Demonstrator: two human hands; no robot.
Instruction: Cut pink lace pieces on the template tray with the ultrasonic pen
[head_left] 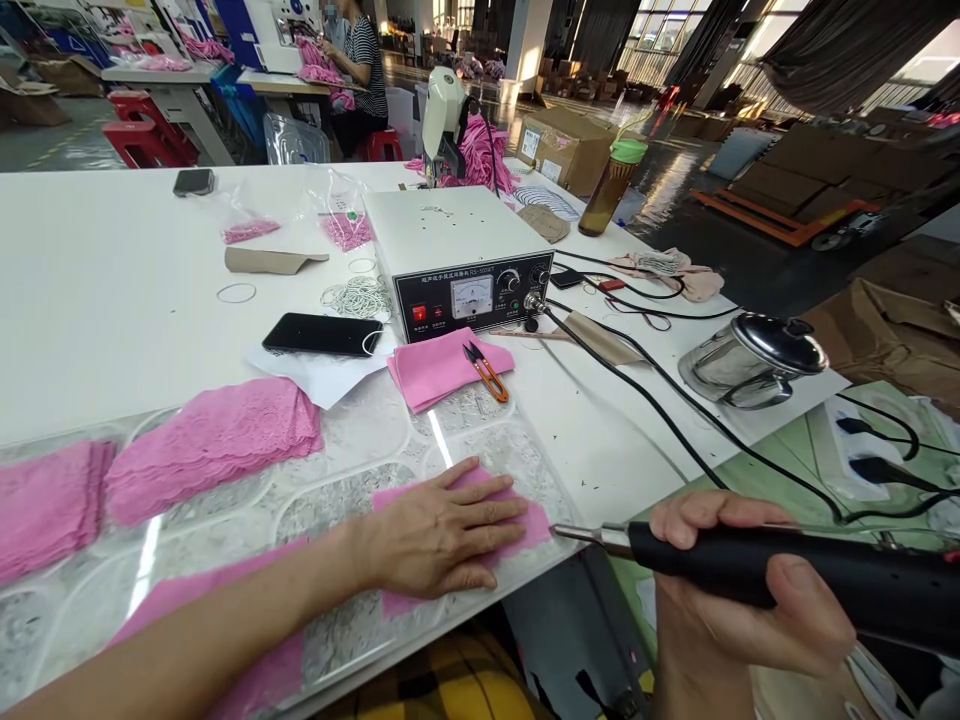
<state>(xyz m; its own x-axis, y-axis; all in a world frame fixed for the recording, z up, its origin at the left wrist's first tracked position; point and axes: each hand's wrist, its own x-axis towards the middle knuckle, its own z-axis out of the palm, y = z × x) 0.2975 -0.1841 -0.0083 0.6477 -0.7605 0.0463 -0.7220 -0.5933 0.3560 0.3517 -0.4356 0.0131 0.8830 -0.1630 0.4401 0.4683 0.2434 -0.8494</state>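
My left hand point(442, 528) lies flat with its fingers spread on a pink fabric piece point(536, 522) at the front edge of the table. My right hand point(739, 590) is wrapped round a black handheld tool point(705, 557), whose metal tip touches or nearly touches the right end of that fabric. Under my left forearm lies another pink piece point(281, 655). Stacks of pink lace-edged fabric point(217, 440) rest at the left on the marbled mat point(360, 425). Orange-handled snips point(487, 375) sit on folded pink fabric point(427, 368) beyond my left hand.
A control box point(472, 290) stands mid-table, with black cables running right. Around it are a phone point(322, 335), elastic loops point(356, 297), a metal mug point(754, 360), a bottle point(611, 188) and a cardboard box point(566, 148). A person point(360, 75) sits at a sewing machine behind.
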